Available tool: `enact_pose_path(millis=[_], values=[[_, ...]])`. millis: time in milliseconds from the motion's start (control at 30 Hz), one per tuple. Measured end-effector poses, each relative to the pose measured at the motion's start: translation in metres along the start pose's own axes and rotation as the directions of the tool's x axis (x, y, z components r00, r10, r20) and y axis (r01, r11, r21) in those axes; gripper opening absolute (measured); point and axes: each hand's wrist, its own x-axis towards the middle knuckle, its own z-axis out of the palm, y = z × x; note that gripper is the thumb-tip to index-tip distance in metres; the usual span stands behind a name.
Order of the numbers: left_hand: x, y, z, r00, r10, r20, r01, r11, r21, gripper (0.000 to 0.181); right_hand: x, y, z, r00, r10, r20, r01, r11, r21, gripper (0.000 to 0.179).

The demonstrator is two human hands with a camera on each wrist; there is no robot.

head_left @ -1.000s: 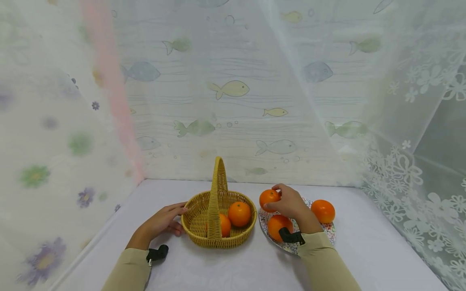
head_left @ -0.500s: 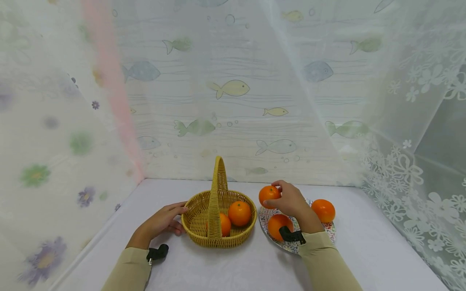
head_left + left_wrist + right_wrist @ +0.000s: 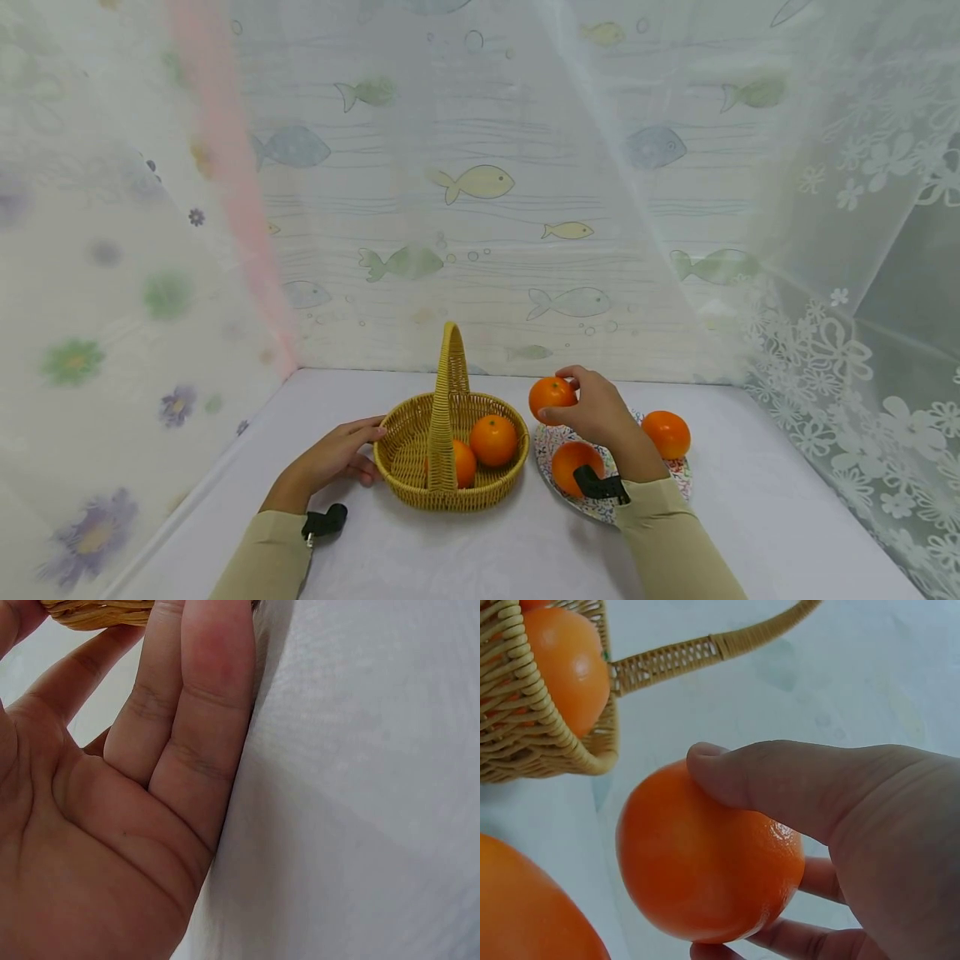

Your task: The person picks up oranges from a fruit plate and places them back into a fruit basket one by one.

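Note:
My right hand [image 3: 600,408] holds an orange [image 3: 551,401] above the far left part of a patterned plate [image 3: 547,454]. In the right wrist view, the thumb lies over this orange [image 3: 705,862] and other fingers support its underside. Another orange [image 3: 576,467] lies on the plate below that hand, and one more orange [image 3: 666,435] is at its right side. To the left stands a yellow wicker basket [image 3: 405,492] with two oranges inside, one [image 3: 492,441] partly beside the handle. My left hand [image 3: 330,458] touches the basket's left rim, its fingers fairly straight in the left wrist view.
A tall arched handle [image 3: 450,367] rises over the middle of the basket. White cloth covers the table [image 3: 480,558]. Behind it hangs a curtain [image 3: 480,250] printed with fish, and sheer flowered drapes enclose both sides.
My right hand has raised the orange and shifted it slightly left toward the basket. The left hand and the basket have stayed in place.

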Motion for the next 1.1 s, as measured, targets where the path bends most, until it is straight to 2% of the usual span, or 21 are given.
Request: enact_pose_path(millis=[367, 600, 1100], values=[[-0.001, 0.002, 0.001, 1.000, -0.001, -0.001, 0.001, 1.000, 0.007, 0.071, -0.005, -0.011, -0.004, 0.999, -0.033, -0.017, 0.034, 0.999, 0.009, 0.071], [-0.001, 0.001, 0.001, 1.000, -0.007, -0.008, 0.007, 1.000, 0.016, 0.077, -0.010, -0.019, -0.005, 0.999, -0.049, -0.014, 0.049, 0.999, 0.007, 0.069], [0.000, 0.002, 0.001, 1.000, -0.009, -0.014, 0.010, 1.000, 0.005, 0.072, -0.015, -0.031, 0.001, 0.996, -0.083, -0.015, 0.083, 0.996, -0.012, 0.070]])
